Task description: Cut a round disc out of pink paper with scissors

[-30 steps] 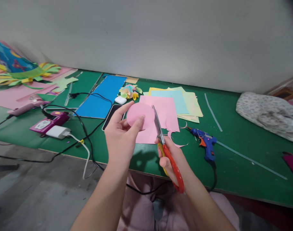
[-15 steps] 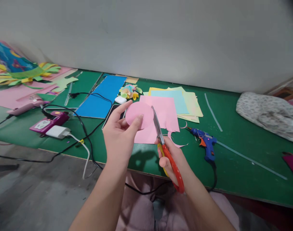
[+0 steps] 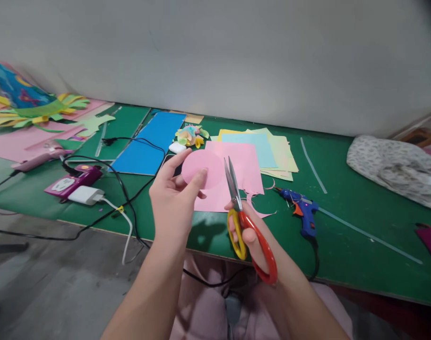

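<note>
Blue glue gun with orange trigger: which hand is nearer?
Right. The right hand is just left of the glue gun; the left hand is farther left, beyond the right hand.

Plain grey wall (image 3: 215,61) behind green table (image 3: 360,203); grey floor (image 3: 77,283) lower left.

1. Blue cone hat (image 3: 19,89) w/ yellow & grn paper strips (image 3: 41,117), far L.
2. Pink tool (image 3: 33,162), nr purple plug box (image 3: 56,186) w/ white plug (image 3: 86,194) stuck in.
3. Big blue sheet (image 3: 150,144), flat on grn table (image 3: 357,212).
4. Bunch of paper petals (image 3: 190,135), just beside small white case (image 3: 177,148).
5. Blue glue gun (image 3: 308,222) w/ orange trigger (image 3: 298,209), on R.
6. Spotty cloth (image 3: 385,165), far R.
7. Plain grey wall (image 3: 215,61) at bk.
</note>
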`<state>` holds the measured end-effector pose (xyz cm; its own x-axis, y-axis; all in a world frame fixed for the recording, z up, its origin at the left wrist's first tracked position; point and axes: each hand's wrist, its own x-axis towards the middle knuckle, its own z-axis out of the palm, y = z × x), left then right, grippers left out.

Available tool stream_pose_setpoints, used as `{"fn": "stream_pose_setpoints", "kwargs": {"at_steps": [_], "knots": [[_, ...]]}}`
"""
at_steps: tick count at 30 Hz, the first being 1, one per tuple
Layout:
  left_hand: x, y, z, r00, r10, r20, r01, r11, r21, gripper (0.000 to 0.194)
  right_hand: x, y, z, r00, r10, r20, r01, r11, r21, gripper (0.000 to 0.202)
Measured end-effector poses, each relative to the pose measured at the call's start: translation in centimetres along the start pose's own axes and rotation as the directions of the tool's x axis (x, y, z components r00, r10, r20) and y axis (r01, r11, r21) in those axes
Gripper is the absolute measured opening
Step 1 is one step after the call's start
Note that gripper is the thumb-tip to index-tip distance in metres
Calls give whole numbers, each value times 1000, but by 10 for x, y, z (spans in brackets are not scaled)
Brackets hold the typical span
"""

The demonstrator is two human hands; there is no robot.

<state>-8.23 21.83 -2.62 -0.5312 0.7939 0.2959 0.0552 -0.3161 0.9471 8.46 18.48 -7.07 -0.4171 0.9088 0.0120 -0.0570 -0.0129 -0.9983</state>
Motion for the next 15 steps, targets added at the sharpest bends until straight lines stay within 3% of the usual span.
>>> {"fn": "stream_pose_setpoints", "kwargs": {"at_steps": [4,7,9,12,13,15], "knots": [[-2,-10,3,995,-98,31,101,988,-113,31,0,4,-8,973,-18,232,-29,979,200,93],[2,-16,5,960,-272,57,277,911,-306,30,1,6,-17,933,-20,359,-97,948,304,101],[6,-17,6,890,-432,145,450,787,-423,29,2,5,-21,925,-12,379,-145,913,382,107],[7,-15,10,738,-593,323,669,578,-468,22,3,2,-26,916,-20,400,-188,860,474,113],[6,-15,11,709,-613,348,698,539,-472,21,3,0,-27,915,-33,401,-183,854,487,114],[2,-16,16,716,-619,323,685,532,-498,24,2,-2,-27,931,-30,363,-153,872,464,112]]}}
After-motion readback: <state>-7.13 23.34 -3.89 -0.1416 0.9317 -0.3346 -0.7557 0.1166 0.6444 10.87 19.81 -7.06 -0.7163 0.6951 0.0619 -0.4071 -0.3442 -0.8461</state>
